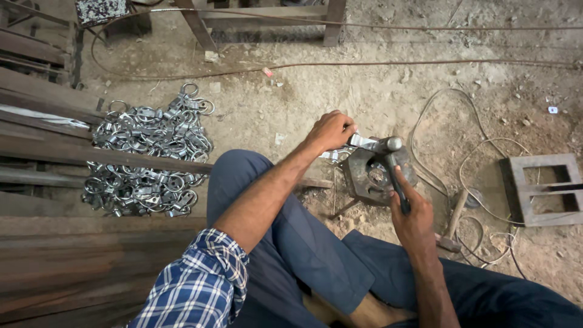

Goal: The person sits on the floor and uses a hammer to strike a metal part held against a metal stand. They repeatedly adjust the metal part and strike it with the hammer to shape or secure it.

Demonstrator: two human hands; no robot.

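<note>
A person sits low on the dirt floor [376, 91] with knees in blue trousers [291, 243] spread apart, so the work sits right between the legs and is easy to reach.

The left hand [331, 130] is out in front. Its fingers are curled and pressed together around a shiny flat metal piece [359, 141]. The hand keeps the piece lying on top of a dark metal block [373, 176], so the piece does not slide. The block stands on the ground just past the left knee.

The right hand [413, 218] wraps its fingers tight around the dark handle of a hammer [392, 164]. The round head of the hammer is over the block, just beside the shiny piece. The hand grips the handle near its end, which gives a good swing.

A big pile of shiny metal rings [149, 152] lies on the left, near enough to grab from. Long rusty bars [73, 152] lie across it. A second hammer [454, 226] with a wooden handle rests on the ground by the right hand. Thin wires [480, 152] curl over the dirt, and a square metal frame [543, 188] lies farther right.
</note>
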